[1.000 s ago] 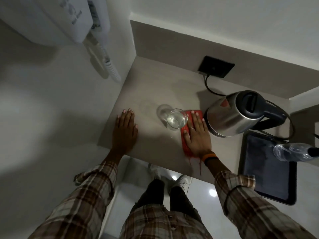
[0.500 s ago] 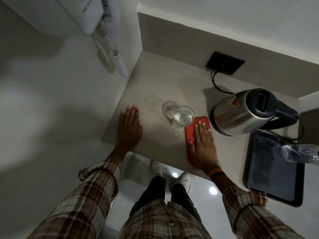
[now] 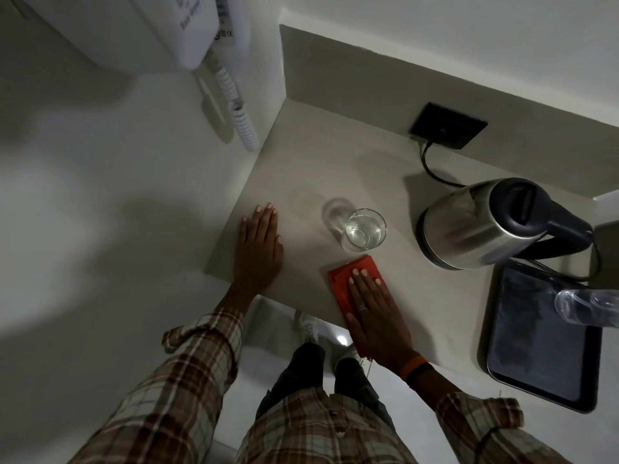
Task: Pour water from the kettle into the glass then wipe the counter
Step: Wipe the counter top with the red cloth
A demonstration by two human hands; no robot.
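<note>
Hands flat: left hand (image 3: 259, 249) counter (image 3: 335, 169), right hand (image 3: 375, 316) cloth (image 3: 341, 279).

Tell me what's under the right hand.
A red cloth lies flat under the right hand on the counter, near the front edge. Its far end shows past the fingertips; the rest is covered by the hand.

The right hand (image 3: 375, 313) lies flat on a red cloth (image 3: 345, 279) at the tabletop's (image 3: 335, 162) front edge, just before the glass (image 3: 364, 230), apparently holding water; the left hand (image 3: 258, 252) rests flat near the left edge.
</note>
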